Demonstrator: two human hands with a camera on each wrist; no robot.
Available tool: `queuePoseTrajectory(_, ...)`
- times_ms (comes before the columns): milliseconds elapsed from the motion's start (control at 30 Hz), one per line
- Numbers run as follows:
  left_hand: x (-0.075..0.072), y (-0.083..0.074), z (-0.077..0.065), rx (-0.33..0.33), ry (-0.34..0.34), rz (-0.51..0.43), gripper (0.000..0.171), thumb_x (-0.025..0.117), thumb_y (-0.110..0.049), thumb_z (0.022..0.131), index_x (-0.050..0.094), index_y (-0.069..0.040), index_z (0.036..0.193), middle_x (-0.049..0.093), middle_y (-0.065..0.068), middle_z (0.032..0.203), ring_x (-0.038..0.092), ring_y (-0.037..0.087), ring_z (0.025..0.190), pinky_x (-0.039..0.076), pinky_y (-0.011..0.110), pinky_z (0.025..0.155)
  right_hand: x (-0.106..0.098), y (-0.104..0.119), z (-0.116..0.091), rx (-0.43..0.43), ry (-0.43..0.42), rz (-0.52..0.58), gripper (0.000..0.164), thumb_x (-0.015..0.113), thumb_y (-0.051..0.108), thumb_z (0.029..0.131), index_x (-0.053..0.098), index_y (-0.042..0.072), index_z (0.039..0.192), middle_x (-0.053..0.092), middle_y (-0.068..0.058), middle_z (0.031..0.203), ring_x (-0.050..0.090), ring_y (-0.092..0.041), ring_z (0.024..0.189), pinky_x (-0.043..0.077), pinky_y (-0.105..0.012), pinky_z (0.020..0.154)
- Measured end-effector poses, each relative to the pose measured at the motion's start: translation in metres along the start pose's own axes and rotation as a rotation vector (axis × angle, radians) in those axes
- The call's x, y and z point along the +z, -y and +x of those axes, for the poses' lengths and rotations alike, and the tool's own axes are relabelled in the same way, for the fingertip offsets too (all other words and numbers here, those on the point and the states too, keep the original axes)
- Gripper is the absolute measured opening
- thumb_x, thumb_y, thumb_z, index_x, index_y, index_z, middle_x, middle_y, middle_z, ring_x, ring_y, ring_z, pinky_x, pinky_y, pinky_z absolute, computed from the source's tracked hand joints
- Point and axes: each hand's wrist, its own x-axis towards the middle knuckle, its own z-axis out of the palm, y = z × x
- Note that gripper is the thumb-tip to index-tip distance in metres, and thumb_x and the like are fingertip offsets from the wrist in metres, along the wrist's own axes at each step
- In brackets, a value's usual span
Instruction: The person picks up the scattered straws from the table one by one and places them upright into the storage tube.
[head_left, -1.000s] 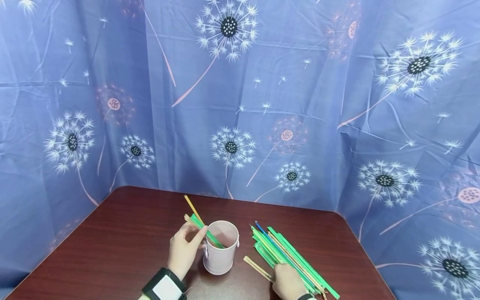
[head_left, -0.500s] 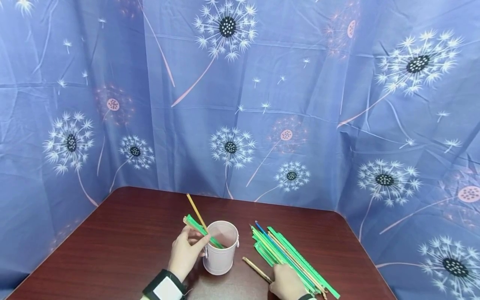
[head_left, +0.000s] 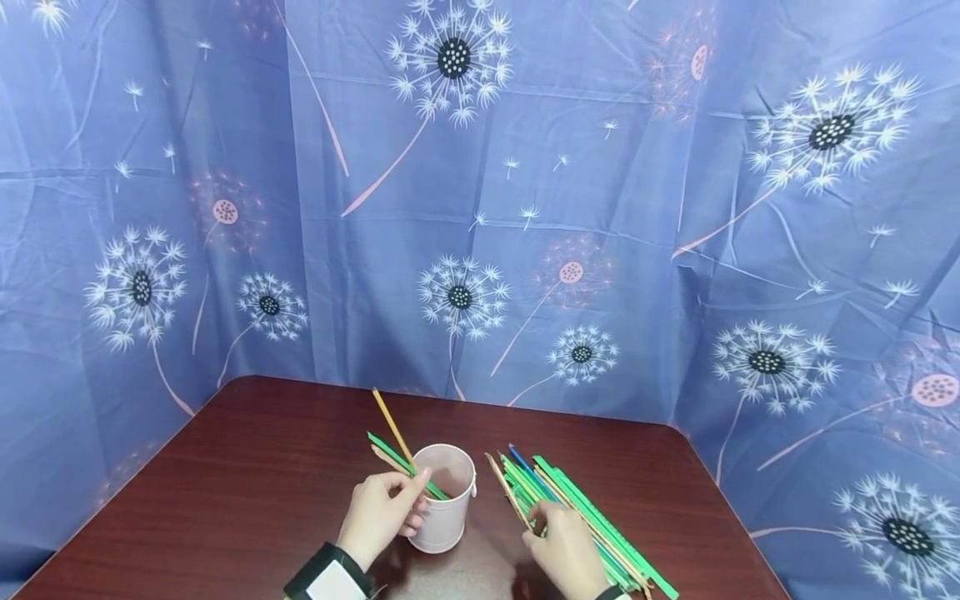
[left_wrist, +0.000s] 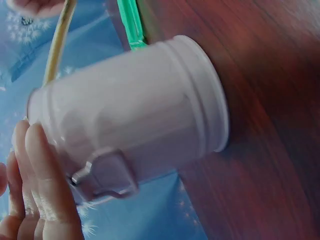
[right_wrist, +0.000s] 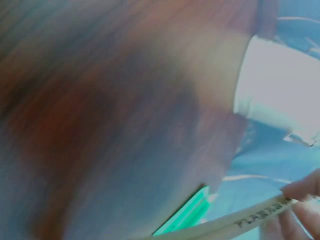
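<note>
In the head view a pinkish-white pail (head_left: 438, 533) stands upright on the table. My left hand (head_left: 378, 512) is at its left rim, thumb and forefinger pinching a long green strip (head_left: 390, 450) and a tan stick (head_left: 387, 457) that lean out over the rim. A yellow pencil-like stick (head_left: 390, 421) also leans there. In the left wrist view, the fingers lie beside the pail's wall and handle (left_wrist: 112, 175). My right hand (head_left: 566, 546) pinches a tan stick with printed letters (right_wrist: 260, 215), its upper end (head_left: 502, 479) pointing away.
Under and right of my right hand lies a bundle of several green strips (head_left: 600, 508), tan sticks and a blue pencil (head_left: 532, 468). The dark red-brown tabletop (head_left: 285, 467) ends at a blue dandelion-print curtain (head_left: 360, 300).
My right hand has raised and turned the tan stick so that it points more away from me. My left hand has slid slightly right and down along its sticks towards the pail rim.
</note>
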Motion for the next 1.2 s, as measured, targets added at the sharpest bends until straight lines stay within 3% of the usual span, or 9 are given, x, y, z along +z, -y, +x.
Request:
queuePoseTrajectory(100,0.004,-0.004,-0.003,0.029,0.026,-0.02,0.043,0.067,-0.041,0.093,0.07,-0.003,0.075,0.07,0.005,0.063,0.065,0.01,0.052,0.058,0.023,0.048,0.0,0.011,-0.001,-0.043,-0.125,0.041,0.017,0.078,0.007,0.071,0.068,0.014,0.082,0.061,0.01,0.067,0.05,0.002,0.058,0.041,-0.016,0.05)
queuePoseTrajectory(233,0.011,-0.007,-0.006,0.107,0.073,-0.075,0.037,0.071,-0.038,0.091,0.073,-0.001,0.087,0.073,0.008,0.072,0.068,0.011,0.056,0.059,0.023,0.052,-0.002,0.026,-0.001,-0.066,-0.205,0.143,0.016,0.077,0.004,0.072,0.069,0.015,0.082,0.061,0.012,0.067,0.052,0.006,0.059,0.045,-0.014,0.052)
queuePoseTrajectory(367,0.02,-0.009,-0.012,0.203,0.141,-0.105,0.035,0.074,-0.032,0.089,0.072,0.0,0.103,0.077,0.011,0.088,0.072,0.009,0.069,0.06,0.021,0.06,-0.004,0.04,-0.003,-0.118,-0.197,0.247,0.017,0.077,0.001,0.075,0.069,0.014,0.084,0.063,0.011,0.07,0.054,0.006,0.061,0.05,-0.015,0.053)
queuePoseTrajectory(500,0.026,-0.014,-0.017,0.208,0.217,-0.218,0.041,0.074,-0.024,0.09,0.065,0.005,0.117,0.074,0.019,0.105,0.072,0.008,0.082,0.063,0.026,0.066,-0.007,0.052,-0.007,-0.203,-0.153,0.309,0.017,0.076,0.0,0.079,0.069,0.013,0.087,0.066,0.008,0.075,0.055,0.006,0.064,0.053,-0.016,0.054)
queuePoseTrajectory(600,0.027,-0.018,-0.018,0.192,0.234,-0.312,0.041,0.073,-0.019,0.09,0.062,0.007,0.12,0.072,0.023,0.109,0.071,0.006,0.086,0.064,0.029,0.068,-0.007,0.058,-0.009,-0.275,-0.162,0.321,0.018,0.077,0.001,0.078,0.068,0.013,0.087,0.067,0.008,0.077,0.054,0.007,0.064,0.054,-0.017,0.053)
queuePoseTrajectory(767,0.027,-0.023,-0.019,0.208,0.191,-0.375,0.032,0.073,-0.014,0.089,0.066,0.01,0.11,0.072,0.025,0.102,0.071,0.006,0.082,0.064,0.03,0.068,-0.004,0.062,-0.01,-0.358,-0.225,0.323,0.021,0.078,-0.001,0.076,0.068,0.014,0.086,0.066,0.009,0.076,0.054,0.008,0.064,0.053,-0.017,0.05)
queuePoseTrajectory(1000,0.026,-0.024,-0.022,0.237,0.148,-0.4,0.025,0.074,-0.011,0.088,0.068,0.009,0.102,0.072,0.027,0.097,0.071,0.007,0.078,0.064,0.03,0.066,-0.002,0.062,-0.009,-0.403,-0.267,0.318,0.026,0.079,-0.003,0.073,0.067,0.016,0.084,0.066,0.012,0.077,0.054,0.009,0.065,0.051,-0.014,0.05)
queuePoseTrajectory(1200,0.026,-0.022,-0.022,0.286,0.06,-0.422,0.019,0.072,-0.007,0.088,0.07,0.008,0.099,0.073,0.027,0.094,0.073,0.01,0.074,0.064,0.033,0.064,0.0,0.059,-0.009,-0.435,-0.361,0.195,0.027,0.082,0.002,0.068,0.067,0.02,0.08,0.062,0.017,0.071,0.053,0.007,0.06,0.045,-0.007,0.05)
